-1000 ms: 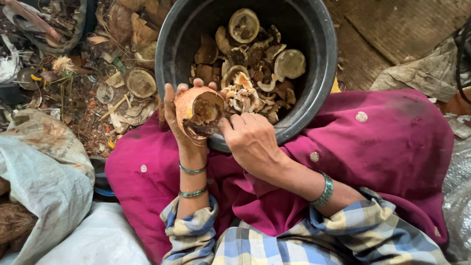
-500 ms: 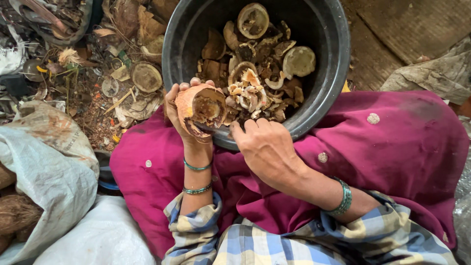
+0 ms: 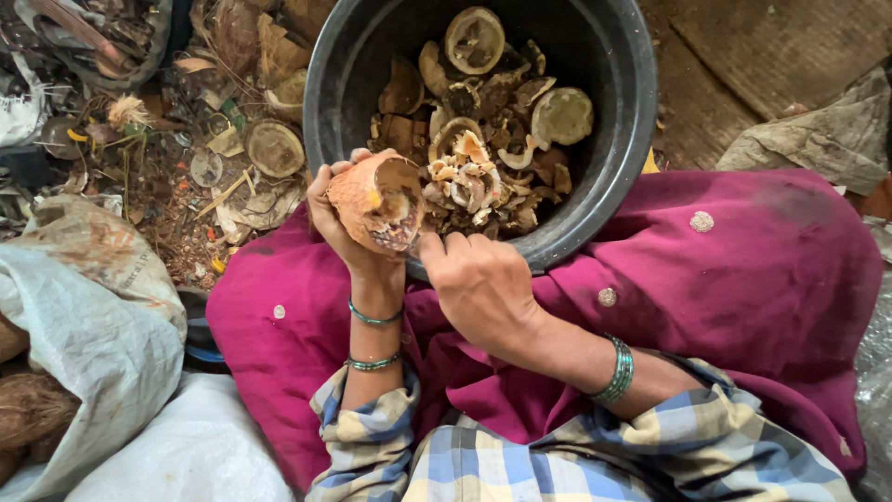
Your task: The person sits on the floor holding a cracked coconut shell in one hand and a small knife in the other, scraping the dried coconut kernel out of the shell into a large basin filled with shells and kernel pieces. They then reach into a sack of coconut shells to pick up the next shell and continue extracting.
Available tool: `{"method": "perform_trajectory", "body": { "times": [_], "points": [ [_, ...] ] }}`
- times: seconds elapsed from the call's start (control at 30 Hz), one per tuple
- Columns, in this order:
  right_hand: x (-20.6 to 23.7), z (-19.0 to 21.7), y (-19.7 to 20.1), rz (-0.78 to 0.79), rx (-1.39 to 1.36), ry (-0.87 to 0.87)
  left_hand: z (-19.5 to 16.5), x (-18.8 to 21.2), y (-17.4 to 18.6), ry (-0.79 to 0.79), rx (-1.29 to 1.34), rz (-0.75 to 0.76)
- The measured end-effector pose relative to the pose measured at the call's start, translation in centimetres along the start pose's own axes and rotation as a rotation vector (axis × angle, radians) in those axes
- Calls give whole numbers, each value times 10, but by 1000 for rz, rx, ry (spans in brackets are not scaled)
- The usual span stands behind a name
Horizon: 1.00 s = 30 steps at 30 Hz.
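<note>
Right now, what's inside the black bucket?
The bucket holds brown shell pieces and round husk caps. Lower layers are covered; both hands, left and right, hide the near rim.

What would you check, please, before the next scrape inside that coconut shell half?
1. Left hand cups the coconut shell half firmly: ok.
2. Shell opening faces the right hand: ok.
3. Shell sits over the rim of the black tub, so pieces drop inside: ok.
4. Tool in the right hand: cannot tell, hidden by the fingers.
5. Room left in the tub for more pieces: ok.
</note>
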State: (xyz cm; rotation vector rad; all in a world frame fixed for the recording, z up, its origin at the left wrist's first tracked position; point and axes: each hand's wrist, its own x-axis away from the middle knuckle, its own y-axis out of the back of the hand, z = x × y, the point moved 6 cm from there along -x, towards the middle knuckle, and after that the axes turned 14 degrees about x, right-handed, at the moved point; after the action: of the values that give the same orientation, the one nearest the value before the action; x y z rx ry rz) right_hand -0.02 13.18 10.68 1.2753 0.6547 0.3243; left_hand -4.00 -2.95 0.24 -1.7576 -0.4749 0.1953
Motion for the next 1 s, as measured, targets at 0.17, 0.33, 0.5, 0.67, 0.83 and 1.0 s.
{"method": "perform_trajectory", "body": {
  "times": [0.17, 0.33, 0.5, 0.67, 0.83, 1.0],
  "points": [
    [-2, -7, -8, 75, -103, -50, -10, 6, -11, -160, -176, 9],
    [-1, -6, -11, 107, -73, -47, -10, 7, -16, -180, -209, -4],
    [-1, -1, -15, 95, -36, -55, -9, 7, -17, -214, -244, 23],
    [-2, -2, -14, 69, -63, -52, -9, 5, -17, -197, -231, 27],
    [-6, -12, -9, 128, -146, 12, -1, -1, -8, 106, 0, -38],
    [-2, -16, 1, 145, -75, 81, 0, -7, 3, 208, 113, -34]
  ]
}}
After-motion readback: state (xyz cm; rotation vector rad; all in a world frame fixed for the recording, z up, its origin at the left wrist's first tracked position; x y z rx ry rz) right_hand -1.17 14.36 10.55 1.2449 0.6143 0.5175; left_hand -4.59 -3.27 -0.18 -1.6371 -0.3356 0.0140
